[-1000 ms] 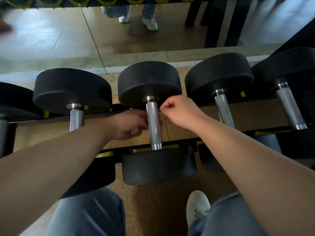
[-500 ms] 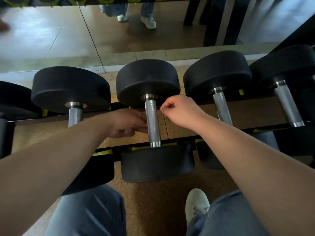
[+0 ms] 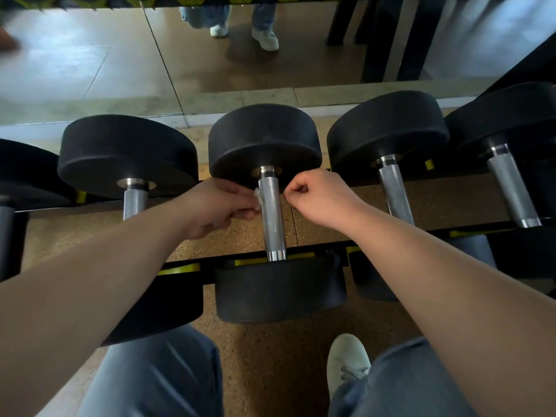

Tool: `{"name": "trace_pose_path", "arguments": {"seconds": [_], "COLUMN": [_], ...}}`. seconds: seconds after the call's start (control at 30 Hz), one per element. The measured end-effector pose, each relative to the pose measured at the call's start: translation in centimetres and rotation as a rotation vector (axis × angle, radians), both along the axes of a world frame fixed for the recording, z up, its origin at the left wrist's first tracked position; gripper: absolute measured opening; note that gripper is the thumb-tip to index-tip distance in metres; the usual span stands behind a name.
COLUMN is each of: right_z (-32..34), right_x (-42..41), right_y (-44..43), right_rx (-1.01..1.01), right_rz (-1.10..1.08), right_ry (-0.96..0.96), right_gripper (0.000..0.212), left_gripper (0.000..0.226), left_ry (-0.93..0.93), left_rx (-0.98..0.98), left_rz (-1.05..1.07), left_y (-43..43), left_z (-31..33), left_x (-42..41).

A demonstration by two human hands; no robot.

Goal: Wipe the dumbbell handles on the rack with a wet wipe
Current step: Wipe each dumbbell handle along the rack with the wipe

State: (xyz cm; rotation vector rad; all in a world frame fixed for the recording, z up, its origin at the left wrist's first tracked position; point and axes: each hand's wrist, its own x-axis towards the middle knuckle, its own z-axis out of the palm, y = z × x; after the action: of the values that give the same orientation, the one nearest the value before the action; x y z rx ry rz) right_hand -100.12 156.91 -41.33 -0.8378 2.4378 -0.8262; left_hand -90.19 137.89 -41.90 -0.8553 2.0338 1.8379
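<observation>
"What is underfoot, and what sort of room is it?"

"A speckled brown floor [image 3: 270, 356], cork-like; behind the rack [image 3: 177, 268] a mirror [image 3: 90, 64] runs along the back; it shows smooth grey-brown flooring and a pair of reflected shoes [image 3: 264, 39], white."

"And the rack itself?"

"Black rails with yellow strips; the dumbbells lie across it side by side, each metal handle running from front to back."

"Count them for me."

"Five dumbbells in view, the leftmost cut off by the edge; five handles, ten heads if each has two, though some near heads are hidden behind the arms; one white shoe [image 3: 347, 362] low on the right; two legs in blue jeans [image 3: 156, 374]; one wipe."

"Where is the wipe?"

"The wet wipe [image 3: 257, 200], small and white, touches the left side of the middle handle [image 3: 272, 218], up near the far head; the left hand [image 3: 216, 209] pinches it in its fingers."

"And the right hand [image 3: 319, 197]?"

"Its fingers are curled tight, just beside the right side of that same handle, level with the left; whether they hold anything I cannot tell."
</observation>
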Motion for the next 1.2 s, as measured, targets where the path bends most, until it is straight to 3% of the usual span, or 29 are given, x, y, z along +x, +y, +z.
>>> {"name": "trace_pose_path", "arguments": {"seconds": [0.1, 0.23, 0.47, 0.53, 0.67, 0.73, 0.8, 0.9, 1.07, 1.2], "right_z": [0.0, 0.1, 0.4, 0.5, 0.6, 0.6, 0.6, 0.6, 1.2, 1.3], "right_x": [0.0, 0.1, 0.1, 0.1, -0.1, -0.1, 0.1, 0.2, 0.5, 0.5], "right_y": [0.0, 0.1, -0.2, -0.3, -0.1, -0.1, -0.1, -0.2, -0.1, 0.0], "right_rx": [0.009, 0.013, -0.024, -0.030, -0.063, -0.059, -0.055, -0.062, -0.181, -0.156], "right_rz": [0.011, 0.012, 0.017, 0.022, 0.003, 0.014, 0.029, 0.035, 0.123, 0.251], "right_ry": [0.008, 0.019, 0.029, 0.038, 0.043, 0.045, 0.046, 0.047, 0.048, 0.114], "right_gripper": [0.017, 0.018, 0.016, 0.016, 0.016, 0.016, 0.016, 0.014, 0.025, 0.026], "left_gripper": [0.014, 0.024, 0.028, 0.025, 0.028, 0.029, 0.029, 0.029, 0.024, 0.013], "left_ry": [-0.032, -0.075, 0.195, 0.247, 0.199, 0.219, 0.280, 0.390, 0.308, 0.195], "left_rx": [-0.239, -0.390, -0.460, -0.487, -0.613, -0.690, -0.751, -0.839, -0.710, -0.253], "left_rz": [-0.210, -0.467, 0.003, -0.034, -0.492, -0.605, -0.548, -0.271, -0.053, 0.047], "left_y": [0.5, 2.0, 2.7, 3.3, 3.7, 3.5, 3.5, 3.5, 3.6, 3.0], "left_z": [0.0, 0.4, 0.9, 0.7, 0.7, 0.6, 0.5, 0.4, 0.7, 1.3], "left_x": [0.6, 1.6, 0.5, 0.3, 1.6, 2.0, 1.9, 1.0, 0.4, 0.2]}}
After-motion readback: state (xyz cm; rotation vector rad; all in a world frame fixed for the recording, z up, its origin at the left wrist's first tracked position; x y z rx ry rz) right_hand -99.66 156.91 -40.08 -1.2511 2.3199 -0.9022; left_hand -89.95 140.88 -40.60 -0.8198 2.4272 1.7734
